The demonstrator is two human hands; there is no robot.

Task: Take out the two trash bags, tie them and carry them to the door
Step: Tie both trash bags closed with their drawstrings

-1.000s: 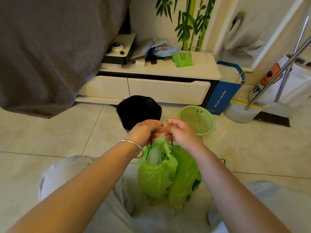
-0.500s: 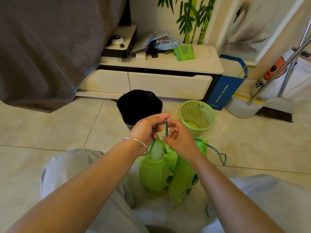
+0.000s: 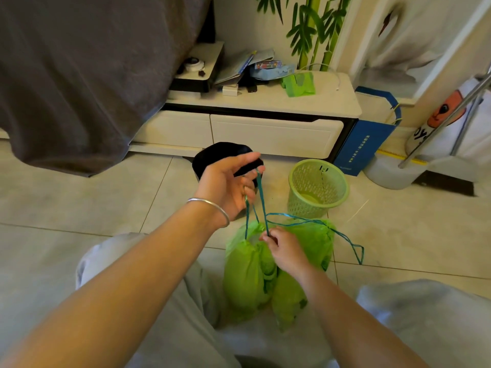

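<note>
Two green trash bags stand on the floor tiles between my knees, the left bag (image 3: 243,277) and the right bag (image 3: 312,243) pressed together. Teal drawstrings (image 3: 261,200) rise from the left bag's mouth. My left hand (image 3: 228,184) is raised above the bags, fingers spread, with the strings looped over its lower fingers. My right hand (image 3: 283,248) sits low at the bag mouths and pinches the drawstring. Another teal loop (image 3: 356,248) trails from the right bag onto the floor.
A green mesh waste basket (image 3: 317,188) and a black-lined bin (image 3: 212,155) stand just beyond the bags. Behind them runs a low white cabinet (image 3: 265,128) with clutter on top. A blue paper bag (image 3: 369,139) and a dustpan with metal handle (image 3: 438,134) are at right. Grey cloth (image 3: 79,75) hangs at left.
My hands, together above the bags before, have parted: the left rose pulling the drawstrings up, the right dropped to the bag mouths. The view tilted slightly downward.
</note>
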